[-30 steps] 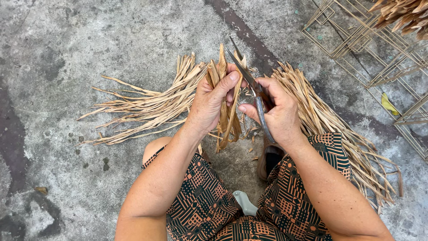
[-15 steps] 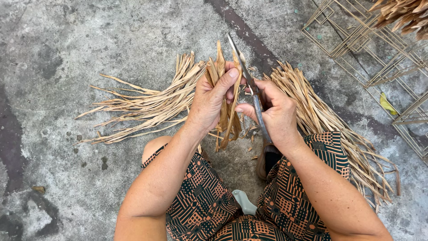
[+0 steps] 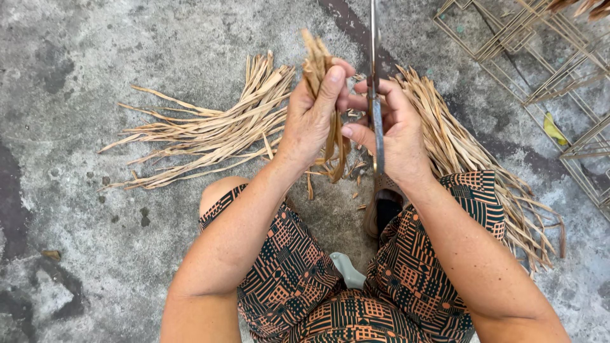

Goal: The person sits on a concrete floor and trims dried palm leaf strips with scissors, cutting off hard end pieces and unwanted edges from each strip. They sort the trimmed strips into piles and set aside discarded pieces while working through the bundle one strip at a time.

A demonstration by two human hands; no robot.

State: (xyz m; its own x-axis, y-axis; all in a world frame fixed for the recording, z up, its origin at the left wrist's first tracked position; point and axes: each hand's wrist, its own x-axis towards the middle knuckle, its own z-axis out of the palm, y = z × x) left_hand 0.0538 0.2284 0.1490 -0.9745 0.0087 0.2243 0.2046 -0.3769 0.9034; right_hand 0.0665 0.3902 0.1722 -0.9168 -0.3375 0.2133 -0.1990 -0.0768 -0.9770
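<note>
My left hand (image 3: 312, 114) grips a small bunch of dried tan leaf strips (image 3: 316, 58), held upright with the ends sticking up past my fingers. Close beside it, my right hand (image 3: 394, 130) holds metal scissors (image 3: 375, 95), blades pointing up and away, just right of the bunch. Both hands are raised above my knees, which are covered by dark patterned orange-and-green cloth (image 3: 298, 267).
A pile of dried strips (image 3: 203, 130) fans out on the concrete floor to the left; another pile (image 3: 470, 159) lies to the right. Small cut scraps (image 3: 356, 168) lie under my hands. Wire frames (image 3: 540, 57) lie at the upper right. A sandal (image 3: 384, 209) sits between my knees.
Both hands have come up and closer to the camera. The scissors have swung from slanting to nearly straight up beside the bunch.
</note>
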